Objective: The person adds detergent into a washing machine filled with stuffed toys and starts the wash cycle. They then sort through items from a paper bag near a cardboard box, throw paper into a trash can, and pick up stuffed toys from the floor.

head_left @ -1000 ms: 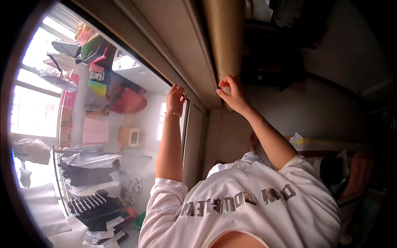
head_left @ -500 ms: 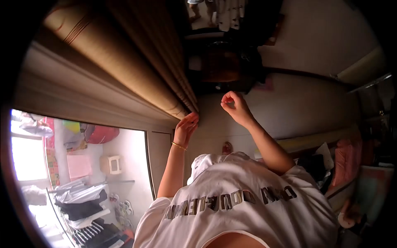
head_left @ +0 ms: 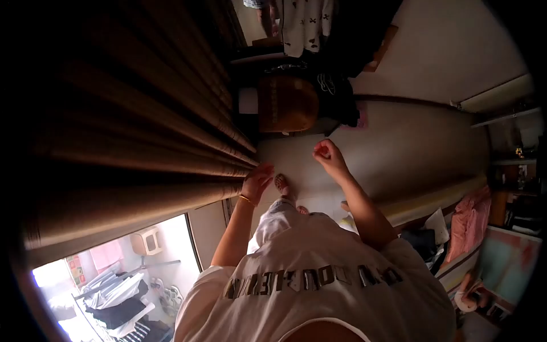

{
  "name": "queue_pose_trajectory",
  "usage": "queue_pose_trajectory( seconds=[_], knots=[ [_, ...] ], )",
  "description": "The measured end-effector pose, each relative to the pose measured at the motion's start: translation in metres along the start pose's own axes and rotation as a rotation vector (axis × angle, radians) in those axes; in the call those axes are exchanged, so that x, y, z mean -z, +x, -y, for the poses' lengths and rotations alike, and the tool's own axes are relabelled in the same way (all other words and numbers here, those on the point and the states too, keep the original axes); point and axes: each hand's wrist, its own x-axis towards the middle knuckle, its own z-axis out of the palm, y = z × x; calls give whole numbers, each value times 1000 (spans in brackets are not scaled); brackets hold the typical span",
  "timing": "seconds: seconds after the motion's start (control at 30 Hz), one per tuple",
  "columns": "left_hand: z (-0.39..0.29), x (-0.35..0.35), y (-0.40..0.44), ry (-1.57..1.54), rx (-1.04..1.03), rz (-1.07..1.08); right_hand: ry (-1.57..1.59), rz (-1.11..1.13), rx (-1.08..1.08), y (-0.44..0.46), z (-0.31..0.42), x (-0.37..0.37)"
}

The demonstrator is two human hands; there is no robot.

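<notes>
My left hand point(head_left: 259, 183) is at the edge of a brown curtain point(head_left: 165, 122) that hangs in folds; its fingers are partly stretched out and apart, with no grip on the cloth visible. Farther right, my right hand point(head_left: 330, 157) is raised in front of my body, away from the curtain. Its thumb and fingers are curled together in a loose ring, and nothing shows in them. Below the curtain a bright glass opening point(head_left: 165, 251) shows a rack of hanging clothes point(head_left: 119, 302).
A brown chair back point(head_left: 288, 104) stands ahead beside dark items. Pale floor point(head_left: 410, 139) stretches to the right. A bed or bench edge point(head_left: 421, 199) with pink cloth point(head_left: 468, 219) lies at the right, near shelves point(head_left: 515, 194). A person's legs point(head_left: 265, 20) show at the top.
The view has turned away from the window toward the room. The curtain now fills the left side. My left hand has gone from the window frame to the curtain edge; my right hand is away from the curtain.
</notes>
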Motion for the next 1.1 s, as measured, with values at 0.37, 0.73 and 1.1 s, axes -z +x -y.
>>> queue_pose_trajectory(
  seconds=[0.37,0.73,1.1],
  knots=[
    [-33,3,57,-105,76,-91,201,163,-316,135,-91,-37],
    [12,82,279,-492,-322,-295,141,491,-217,250,-120,-100],
    [71,196,511,-748,-494,-349,240,699,-357,264,-159,-69]
  ],
)
